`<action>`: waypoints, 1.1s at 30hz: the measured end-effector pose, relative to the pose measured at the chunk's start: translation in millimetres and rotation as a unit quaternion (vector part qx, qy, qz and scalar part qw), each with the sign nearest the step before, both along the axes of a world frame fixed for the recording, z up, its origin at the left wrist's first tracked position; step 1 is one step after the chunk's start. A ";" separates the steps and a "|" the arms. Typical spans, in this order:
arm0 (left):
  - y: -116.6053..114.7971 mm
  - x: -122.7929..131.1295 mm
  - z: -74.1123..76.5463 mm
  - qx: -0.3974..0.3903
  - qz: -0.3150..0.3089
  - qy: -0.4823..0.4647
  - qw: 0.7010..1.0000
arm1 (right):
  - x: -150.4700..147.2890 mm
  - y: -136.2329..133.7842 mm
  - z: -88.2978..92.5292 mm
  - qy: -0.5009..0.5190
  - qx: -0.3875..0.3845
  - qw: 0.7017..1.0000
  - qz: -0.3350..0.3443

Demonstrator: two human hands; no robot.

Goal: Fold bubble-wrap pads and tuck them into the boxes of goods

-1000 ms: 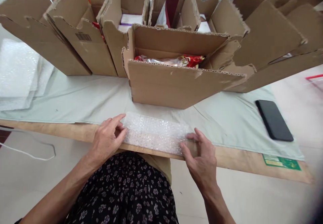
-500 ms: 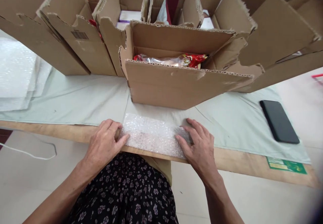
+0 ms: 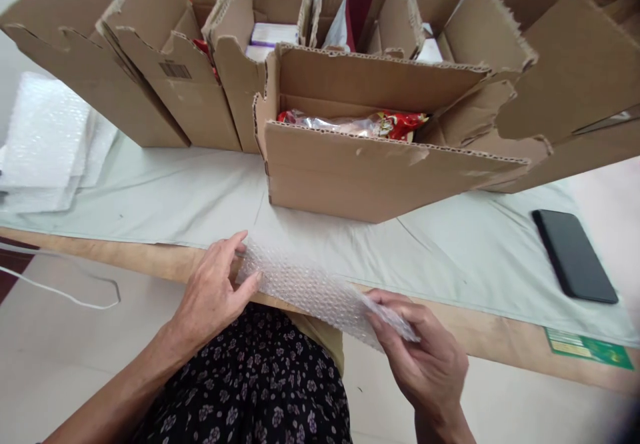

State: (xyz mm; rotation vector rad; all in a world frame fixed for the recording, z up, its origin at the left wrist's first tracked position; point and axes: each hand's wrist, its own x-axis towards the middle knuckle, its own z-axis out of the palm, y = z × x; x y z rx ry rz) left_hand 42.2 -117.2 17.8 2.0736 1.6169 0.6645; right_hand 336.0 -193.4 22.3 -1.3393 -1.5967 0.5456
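A narrow strip of folded bubble wrap (image 3: 305,284) spans the space between my two hands at the table's front edge. My left hand (image 3: 217,277) holds its left end, thumb on the near side and fingers at the far side. At the other end, my right hand (image 3: 420,341) pinches the bubble wrap between thumb and fingers, lifting that end a little so that it tilts. Whether anything lies inside the wrap I cannot tell.
Directly beyond stands a cardboard box (image 3: 390,177) with red-and-clear plastic packets (image 3: 400,124) in it. More cut-open cardboard boxes (image 3: 165,91) line the back. Bubble wrap sheets (image 3: 45,141) lie at left, a black phone (image 3: 575,254) at right, on pale green cloth (image 3: 200,184).
My right hand has closed on the right end of the bubble wrap and raised it toward me. My left hand stays at the left end. The view has shifted slightly.
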 end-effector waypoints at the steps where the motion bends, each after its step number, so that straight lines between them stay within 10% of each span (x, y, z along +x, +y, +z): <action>1: -0.4 -0.1 0.7 -0.012 0.007 -0.013 1.000 | -0.5 -1.3 0.7 0.026 0.008 0.999 0.017; 7: -0.5 2.2 7.2 -0.143 0.061 -0.104 0.982 | -4.6 -2.6 6.1 0.111 0.061 0.990 0.067; 12: 6.0 -6.6 17.6 -0.237 0.032 -0.245 0.939 | -1.5 -3.6 6.9 0.089 0.037 0.995 -0.039; 15: 20.4 -21.6 30.4 -0.182 0.050 -0.228 0.955 | -5.9 -4.2 2.6 0.053 -0.097 0.992 -0.066; 20: 71.8 -42.5 52.5 -0.005 0.062 -0.051 0.997 | -65.0 -6.5 -13.4 0.143 -0.211 0.964 0.071; 26: 134.6 -41.0 33.8 0.097 0.014 0.077 0.992 | -124.3 -14.9 -36.6 0.204 -0.205 0.948 0.131; 33: 58.7 -64.5 20.5 0.155 -0.064 -0.009 0.986 | -95.7 -4.8 -22.0 -0.001 -0.058 0.989 0.134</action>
